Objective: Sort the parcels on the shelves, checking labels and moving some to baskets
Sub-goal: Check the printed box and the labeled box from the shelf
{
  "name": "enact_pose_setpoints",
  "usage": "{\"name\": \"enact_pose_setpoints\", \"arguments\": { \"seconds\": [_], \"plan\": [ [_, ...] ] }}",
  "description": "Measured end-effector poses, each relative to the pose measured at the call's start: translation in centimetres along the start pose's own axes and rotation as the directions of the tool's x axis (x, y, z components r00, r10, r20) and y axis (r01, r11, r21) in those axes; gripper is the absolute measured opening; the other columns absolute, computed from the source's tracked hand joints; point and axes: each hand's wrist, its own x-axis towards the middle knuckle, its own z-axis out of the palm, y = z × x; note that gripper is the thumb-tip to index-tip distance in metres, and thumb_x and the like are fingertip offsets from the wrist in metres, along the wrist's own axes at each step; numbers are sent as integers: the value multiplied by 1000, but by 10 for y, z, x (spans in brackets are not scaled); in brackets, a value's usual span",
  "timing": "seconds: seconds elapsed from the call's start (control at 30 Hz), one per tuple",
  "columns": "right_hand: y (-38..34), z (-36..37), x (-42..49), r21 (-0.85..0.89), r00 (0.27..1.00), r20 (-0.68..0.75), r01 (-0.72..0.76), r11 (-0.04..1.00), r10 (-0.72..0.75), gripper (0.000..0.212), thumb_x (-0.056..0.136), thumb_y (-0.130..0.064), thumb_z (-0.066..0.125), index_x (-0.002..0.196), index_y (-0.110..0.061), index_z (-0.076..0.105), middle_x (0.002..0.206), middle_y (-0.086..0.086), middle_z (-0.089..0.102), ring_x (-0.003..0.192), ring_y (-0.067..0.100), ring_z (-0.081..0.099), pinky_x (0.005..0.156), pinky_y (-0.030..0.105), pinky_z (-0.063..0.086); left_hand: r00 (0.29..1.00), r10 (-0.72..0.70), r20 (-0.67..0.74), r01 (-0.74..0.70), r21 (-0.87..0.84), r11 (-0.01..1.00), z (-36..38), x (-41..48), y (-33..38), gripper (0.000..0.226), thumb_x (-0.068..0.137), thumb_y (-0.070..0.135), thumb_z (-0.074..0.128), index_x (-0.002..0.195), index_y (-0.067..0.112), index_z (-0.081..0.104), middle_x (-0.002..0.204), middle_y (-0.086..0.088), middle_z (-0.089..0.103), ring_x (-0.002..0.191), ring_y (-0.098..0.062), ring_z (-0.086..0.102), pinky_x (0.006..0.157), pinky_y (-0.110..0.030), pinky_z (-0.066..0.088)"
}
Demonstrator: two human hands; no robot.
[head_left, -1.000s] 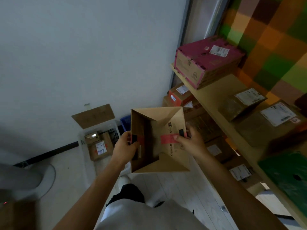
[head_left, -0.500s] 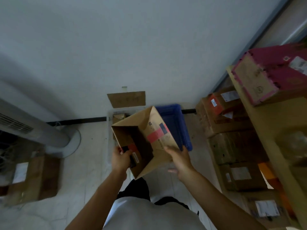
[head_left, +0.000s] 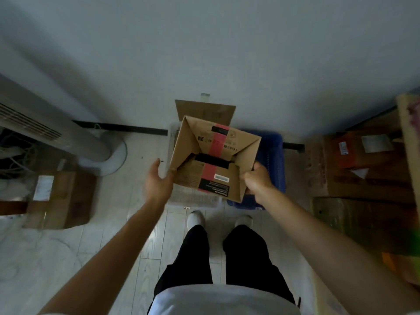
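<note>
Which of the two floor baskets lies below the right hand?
The blue basket, under the right hand gripping the parcel; the clear basket sits nearer the left hand.

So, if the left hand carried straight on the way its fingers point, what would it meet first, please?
Probably nothing close: the left hand points past the cardboard box on its left, toward bare floor beside the clear basket, then the black skirting. Depth is unclear.

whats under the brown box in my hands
A clear basket and a blue basket sit below the brown box. The box covers most of the clear basket, so its contents are hidden.
</note>
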Motion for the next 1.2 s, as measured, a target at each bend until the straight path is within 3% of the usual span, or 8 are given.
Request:
{"name": "enact_pose_setpoints", "arguments": {
  "seconds": [0.1, 0.2, 0.4, 0.5, 0.7, 1.07, 1.17, 1.2],
  "plan": [
    [1, 5, 30, -75, 998, 70, 9, 997, -3, 32, 99, -3, 48, 126, -19, 56, 112, 10, 67, 97, 26, 65, 79, 42, 59, 992, 32, 124, -52, 157, 986, 8, 28, 3, 57, 97, 40, 59, 147, 18, 42, 143, -5, 53, 128, -27, 53, 104, -48, 47],
    [15, 19, 59, -139, 995, 97, -9, 990, 23, 39, 97, -6, 52, 133, -21, 54, 117, 8, 67, 102, 27, 65, 88, 48, 58, 993, 18, 119, -53, 295, 954, 28, 49, -7, 38, 97, 29, 57, 134, 17, 53, 122, -9, 65, 107, -27, 62, 92, -43, 53],
    [56, 51, 127, -208, 994, 93, -42, 977, 62, 53, 99, -3, 41, 148, -22, 40, 131, 11, 59, 107, 28, 61, 94, 45, 54, 996, -70, 54, 51, 293, 955, 68, 89, -58, 49, 97, 38, 58, 138, 15, 44, 129, -9, 58, 110, -26, 59, 87, -39, 50],
    [88, 74, 176, -230, 993, 92, -49, 972, 72, 50, 101, -4, 42, 149, -18, 40, 126, 8, 58, 98, 23, 59, 87, 40, 54, 995, -94, 17, 80, 379, 922, 83, 128, -94, 51, 94, 48, 57, 136, 19, 52, 132, -10, 55, 111, -26, 59, 92, -45, 53],
    [148, 122, 257, -228, 990, 92, -87, 970, 111, 43, 102, -9, 46, 143, -19, 46, 120, 5, 59, 91, 17, 54, 64, 26, 43, 984, -177, 35, 154, 350, 924, 113, 193, -166, 49, 98, 46, 53, 136, 15, 49, 129, -7, 61, 97, -17, 59, 77, -33, 51],
    [228, 202, 356, -213, 961, 155, -193, 958, 228, 27, 101, -37, 55, 127, -30, 53, 114, 2, 65, 100, 23, 65, 91, 45, 57, 971, -239, 26, 211, 386, 898, 156, 265, -260, 34, 98, 23, 56, 129, 12, 54, 104, 3, 55, 87, -16, 55, 63, -25, 42],
    [244, 217, 379, -227, 950, 161, -229, 947, 268, 19, 99, -45, 54, 116, -37, 53, 115, 1, 65, 105, 24, 65, 94, 47, 55, 974, -211, 78, 163, 401, 902, 166, 282, -279, 23, 96, 33, 57, 113, 18, 57, 103, 4, 59, 76, -7, 58, 56, -19, 42],
    [252, 223, 389, -240, 947, 170, -230, 943, 274, 27, 96, -50, 54, 119, -36, 55, 120, 2, 65, 108, 26, 64, 96, 49, 54, 979, -169, 110, 108, 421, 901, 168, 286, -288, 37, 92, 44, 54, 117, 17, 59, 106, 3, 60, 79, -6, 59, 59, -20, 45]
  ]
}}
